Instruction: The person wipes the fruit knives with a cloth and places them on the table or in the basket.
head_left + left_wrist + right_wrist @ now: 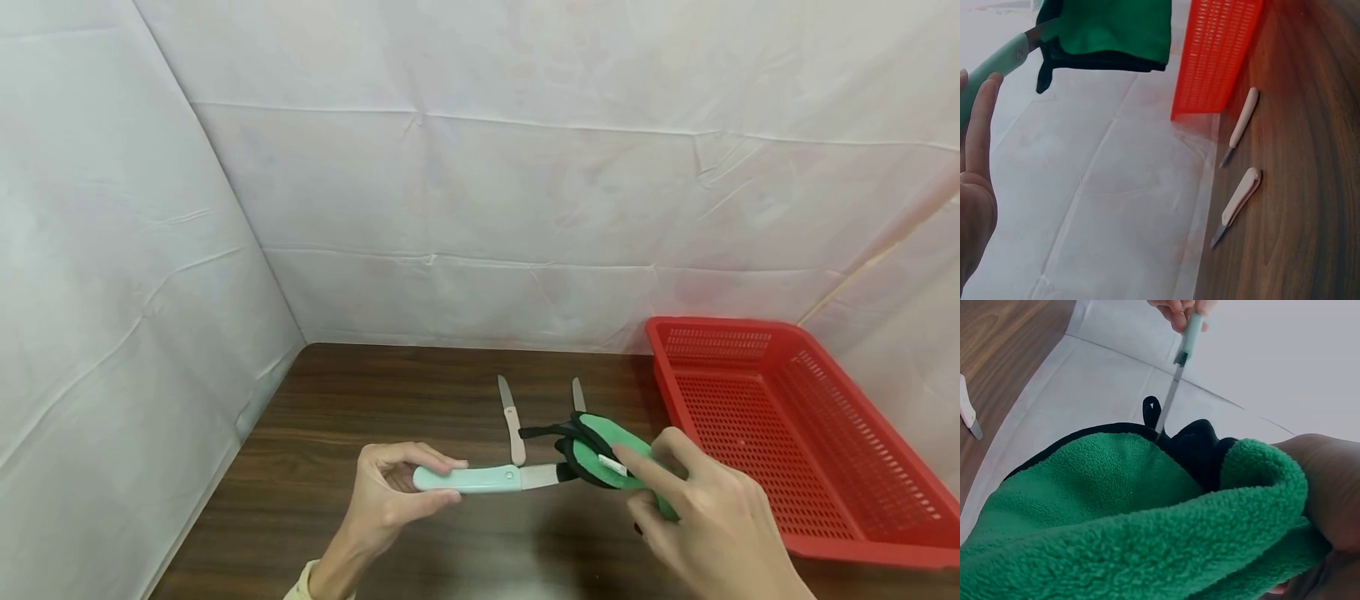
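Note:
My left hand (390, 492) pinches the mint-green handle of a folding knife (476, 479) between thumb and fingers, its blade extended to the right. A green fleecy cloth (611, 442) with black edging and a hanging loop is in my right hand (705, 508), folded over the blade's end. The cloth's folds hide the blade tip. In the right wrist view the cloth (1110, 481) fills the lower half, and the blade (1169, 406) meets its black edge. Both hands are raised over the dark wooden table.
Two more knives with pale pink handles lie on the table (337, 417), blades out: one knife (512, 421) behind the mint handle, another knife (578, 393) partly hidden by the cloth. A red perforated basket (750, 433) stands at the right. White sheeting (480, 183) hangs behind.

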### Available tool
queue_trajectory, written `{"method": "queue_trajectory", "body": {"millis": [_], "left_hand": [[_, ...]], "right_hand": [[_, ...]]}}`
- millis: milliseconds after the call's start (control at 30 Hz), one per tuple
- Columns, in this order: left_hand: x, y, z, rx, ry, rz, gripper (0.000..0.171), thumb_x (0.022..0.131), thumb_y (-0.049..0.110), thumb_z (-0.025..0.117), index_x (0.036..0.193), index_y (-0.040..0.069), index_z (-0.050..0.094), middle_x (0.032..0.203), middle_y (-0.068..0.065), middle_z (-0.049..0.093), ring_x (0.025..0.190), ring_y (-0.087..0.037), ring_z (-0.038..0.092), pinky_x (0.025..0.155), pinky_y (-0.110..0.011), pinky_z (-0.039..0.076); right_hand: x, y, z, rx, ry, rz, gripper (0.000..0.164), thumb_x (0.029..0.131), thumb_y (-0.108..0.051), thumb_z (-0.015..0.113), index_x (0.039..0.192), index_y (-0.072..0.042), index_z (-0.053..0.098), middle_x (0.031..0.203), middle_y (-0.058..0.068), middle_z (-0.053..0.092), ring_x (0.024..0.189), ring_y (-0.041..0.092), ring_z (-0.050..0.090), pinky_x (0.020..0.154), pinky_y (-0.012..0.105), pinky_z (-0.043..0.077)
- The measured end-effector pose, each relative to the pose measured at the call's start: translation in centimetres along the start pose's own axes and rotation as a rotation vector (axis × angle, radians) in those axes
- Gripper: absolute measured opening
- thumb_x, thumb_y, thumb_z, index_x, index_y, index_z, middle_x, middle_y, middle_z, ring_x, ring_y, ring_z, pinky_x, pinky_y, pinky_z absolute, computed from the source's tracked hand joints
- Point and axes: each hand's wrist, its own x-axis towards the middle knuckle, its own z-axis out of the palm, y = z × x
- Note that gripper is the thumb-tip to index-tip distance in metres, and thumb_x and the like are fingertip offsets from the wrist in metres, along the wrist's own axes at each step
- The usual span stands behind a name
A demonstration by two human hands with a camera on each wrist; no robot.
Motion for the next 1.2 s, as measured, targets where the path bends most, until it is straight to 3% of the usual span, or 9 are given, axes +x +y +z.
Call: {"method": "queue_trajectory", "body": {"millis": [67,167,467,600,867,967,1067,1200], "left_hand": [[0.0,0.0,0.0,0.003,0.000,-0.005,0.032,0.059,-0.024,0.064,0.084,-0.004,0.065,0.084,-0.020,0.065,0.076,-0.031,0.063,0.050,-0.032,0.052],[0.1,-0.2,0.1,0.010,-0.009,0.001,0.032,0.059,-0.023,0.065,0.085,-0.003,0.065,0.084,-0.021,0.065,0.077,-0.032,0.063,0.051,-0.033,0.052],[0.7,-0.2,0.5,0.028,-0.020,-0.013,0.030,0.062,-0.020,0.066,0.086,-0.002,0.065,0.085,-0.022,0.064,0.078,-0.035,0.062,0.048,-0.034,0.051],[0.9,-0.2,0.7,0.039,-0.013,-0.030,0.029,0.062,-0.019,0.067,0.085,-0.002,0.065,0.085,-0.022,0.064,0.078,-0.035,0.062,0.049,-0.033,0.051],[1.1,-0.3,1.1,0.028,-0.012,-0.033,0.028,0.062,-0.019,0.067,0.084,-0.002,0.065,0.084,-0.023,0.064,0.079,-0.036,0.062,0.049,-0.035,0.052],[1.1,-0.4,1.2,0.023,-0.011,-0.026,0.029,0.062,-0.020,0.066,0.084,-0.002,0.065,0.084,-0.023,0.064,0.079,-0.036,0.062,0.047,-0.034,0.051],[1.1,-0.4,1.3,0.013,-0.003,-0.022,0.029,0.061,-0.020,0.066,0.085,-0.002,0.065,0.085,-0.023,0.064,0.079,-0.036,0.062,0.048,-0.034,0.051],[1.1,-0.4,1.4,-0.016,0.010,-0.023,0.028,0.061,-0.019,0.067,0.084,-0.003,0.065,0.085,-0.023,0.064,0.079,-0.036,0.062,0.054,-0.038,0.052]], "right_hand": [[0.2,0.2,0.0,0.008,0.044,-0.030,0.025,0.071,-0.023,0.053,0.090,-0.019,0.069,0.075,-0.008,0.044,0.048,-0.003,0.027,0.039,0.010,0.021],[0.4,0.3,0.0,0.020,0.097,-0.073,0.036,0.077,-0.029,0.036,0.088,-0.018,0.069,0.076,-0.008,0.046,0.049,-0.003,0.027,0.039,0.009,0.018],[1.1,-0.6,0.0,0.054,0.123,-0.110,0.033,0.076,-0.025,0.038,0.088,-0.017,0.068,0.076,-0.007,0.046,0.048,-0.004,0.026,0.040,0.008,0.017],[1.3,-1.0,-0.1,0.046,0.075,-0.102,0.027,0.068,-0.019,0.054,0.092,-0.020,0.067,0.078,-0.006,0.046,0.049,-0.003,0.027,0.039,0.008,0.020],[1.6,-1.7,0.3,0.049,0.060,-0.136,0.026,0.070,-0.018,0.054,0.092,-0.018,0.068,0.076,-0.004,0.045,0.049,0.000,0.029,0.038,0.010,0.022],[1.6,-1.9,0.6,0.027,0.064,-0.171,0.025,0.074,-0.020,0.048,0.089,-0.018,0.068,0.075,-0.003,0.044,0.049,0.001,0.030,0.037,0.009,0.022],[1.6,-2.1,1.0,0.022,0.089,-0.211,0.042,0.082,-0.024,0.026,0.086,-0.017,0.067,0.073,-0.001,0.043,0.049,0.004,0.031,0.035,0.010,0.018],[1.4,-2.4,1.2,-0.002,0.074,-0.224,0.046,0.083,-0.024,0.022,0.085,-0.019,0.067,0.072,-0.001,0.042,0.049,0.005,0.031,0.035,0.010,0.014]]}}
